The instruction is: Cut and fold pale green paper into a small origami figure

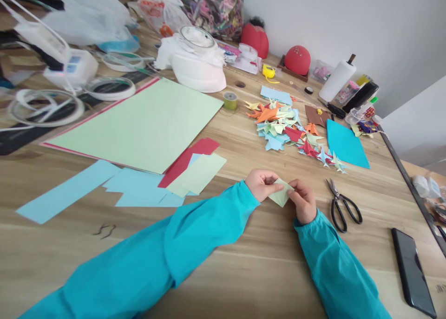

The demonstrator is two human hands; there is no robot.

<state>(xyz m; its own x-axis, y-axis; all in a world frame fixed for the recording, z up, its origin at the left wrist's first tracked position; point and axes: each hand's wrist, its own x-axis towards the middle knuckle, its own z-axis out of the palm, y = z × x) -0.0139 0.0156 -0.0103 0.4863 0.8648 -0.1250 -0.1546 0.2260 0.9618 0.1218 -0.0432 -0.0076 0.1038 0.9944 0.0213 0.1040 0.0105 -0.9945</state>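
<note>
A small folded piece of pale green paper point(280, 193) lies low over the wooden table point(244, 244), pinched from both sides. My left hand point(262, 183) grips its left edge with curled fingers. My right hand point(304, 199) holds its right edge, thumb pressed on top. Both arms wear teal sleeves. A pile of folded paper cranes point(289, 128) in several colours lies beyond the hands.
Black scissors point(341, 205) lie just right of my right hand, a black phone point(413, 272) further right. A large pale green sheet point(146, 124), blue strips point(66, 191), a red piece point(190, 156) and a teal sheet point(344, 145) lie flat. Tape rolls, bags and a paper towel roll point(337, 80) crowd the back.
</note>
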